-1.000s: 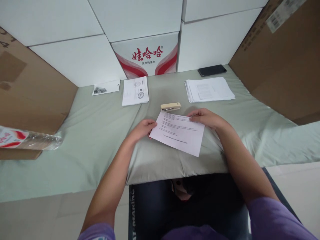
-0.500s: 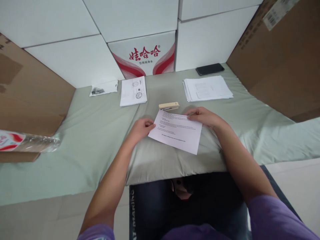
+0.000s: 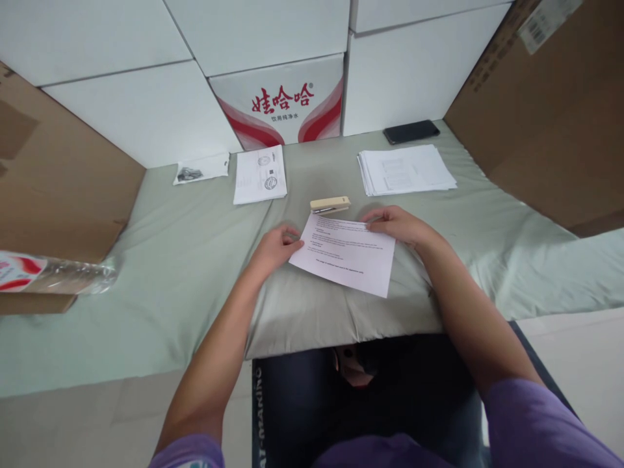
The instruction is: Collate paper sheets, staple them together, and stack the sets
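Observation:
A printed sheet of paper (image 3: 344,257) lies slanted near the front of the cloth-covered surface, held from both sides. At its left edge my left hand (image 3: 279,248) pinches it with the thumb on top. My right hand (image 3: 397,225) grips the upper right edge, thumb over the print and fingers behind. Whether more than one sheet is in my hands, I cannot tell. Just beyond the paper's top edge lies a cream stapler (image 3: 330,204), close to the sheet, touched by neither hand.
A paper stack (image 3: 407,170) lies at the back right, below a black phone (image 3: 411,132). Back left are stamped papers (image 3: 260,174) and a small plastic bag (image 3: 201,169). White boxes (image 3: 292,32) wall the back; cardboard boxes (image 3: 546,123) flank the sides. A plastic bottle (image 3: 58,275) lies left.
Both hands keep their hold on the paper, and its position is almost the same. The whole view has shifted very slightly.

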{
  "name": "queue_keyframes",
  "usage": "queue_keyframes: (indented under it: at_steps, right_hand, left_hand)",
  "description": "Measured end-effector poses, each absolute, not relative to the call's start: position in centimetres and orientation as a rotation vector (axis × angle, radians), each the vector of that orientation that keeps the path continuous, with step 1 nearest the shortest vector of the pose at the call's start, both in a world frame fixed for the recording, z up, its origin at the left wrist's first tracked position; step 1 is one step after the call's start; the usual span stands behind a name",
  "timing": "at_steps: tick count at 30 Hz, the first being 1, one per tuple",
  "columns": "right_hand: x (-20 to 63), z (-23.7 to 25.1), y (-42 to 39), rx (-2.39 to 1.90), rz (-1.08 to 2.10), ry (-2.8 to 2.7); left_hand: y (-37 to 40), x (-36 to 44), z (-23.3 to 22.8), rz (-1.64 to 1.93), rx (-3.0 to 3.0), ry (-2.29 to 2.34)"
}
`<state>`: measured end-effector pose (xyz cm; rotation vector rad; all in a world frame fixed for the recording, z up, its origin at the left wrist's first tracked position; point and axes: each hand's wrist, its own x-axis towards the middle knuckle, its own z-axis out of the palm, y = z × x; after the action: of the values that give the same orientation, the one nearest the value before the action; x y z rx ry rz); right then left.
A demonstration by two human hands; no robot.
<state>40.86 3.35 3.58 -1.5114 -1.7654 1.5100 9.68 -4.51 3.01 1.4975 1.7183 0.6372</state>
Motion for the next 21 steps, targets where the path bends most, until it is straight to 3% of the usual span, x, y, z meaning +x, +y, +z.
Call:
queue_keyframes:
  at_steps: [13,18,21]
  right_hand:
    - [41.0,3.2,3.8,-1.591,1.41,-1.717]
    - [41.4,4.4,3.1,-1.677,0.651,-1.841]
    - [40.5,7.7,1.7,-1.653,0.514,-1.896]
  left_hand:
    - [-4.1,10.1,1.5,0.678,1.611,1.808]
    - [-4.2,10.4,1.7,0.65,1.597,1.852]
    - [-4.2,10.6,1.9,0.634,1.611,1.878]
